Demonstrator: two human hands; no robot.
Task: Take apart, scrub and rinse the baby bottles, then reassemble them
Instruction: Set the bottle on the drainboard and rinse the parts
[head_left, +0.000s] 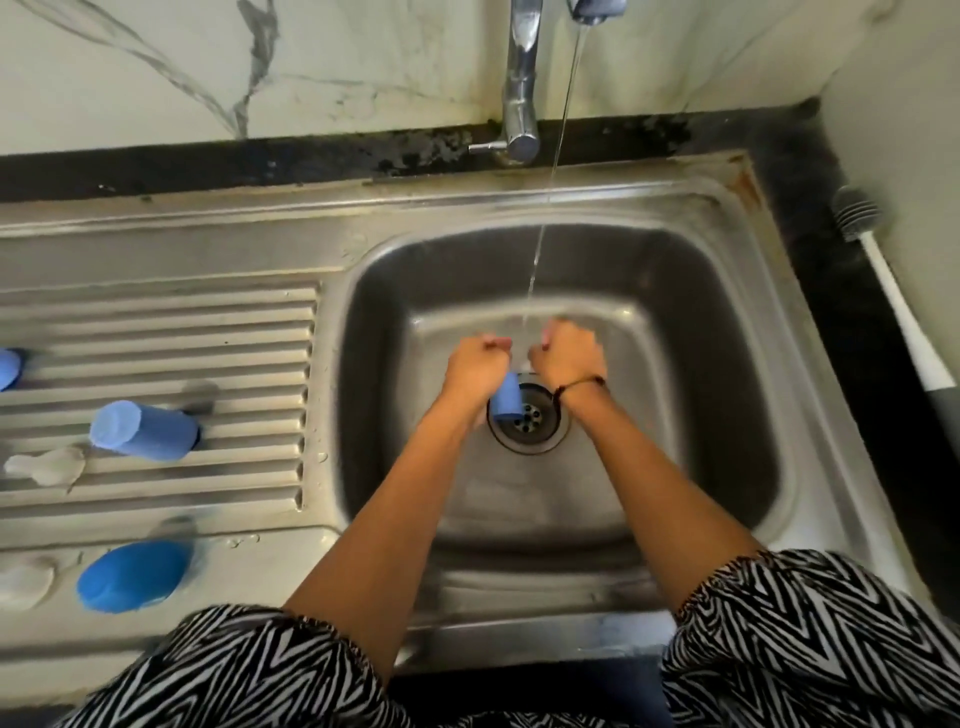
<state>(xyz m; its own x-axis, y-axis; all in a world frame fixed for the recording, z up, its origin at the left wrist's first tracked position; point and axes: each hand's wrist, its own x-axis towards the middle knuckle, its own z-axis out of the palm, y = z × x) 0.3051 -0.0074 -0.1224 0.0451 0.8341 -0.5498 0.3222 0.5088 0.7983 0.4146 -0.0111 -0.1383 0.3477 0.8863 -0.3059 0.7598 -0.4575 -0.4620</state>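
White marble-look wall (156, 62) w/ grey veins, black counter (857, 291) round steel sink (332, 249)

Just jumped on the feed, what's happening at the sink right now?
A person is rinsing a blue bottle under the running tap, over the sink drain. The left hand grips the bottle; the right hand is curled close beside it at the water stream, and what it holds is not visible. Two more blue bottles and pale teats lie on the draining board. A bottle brush lies on the counter to the right.
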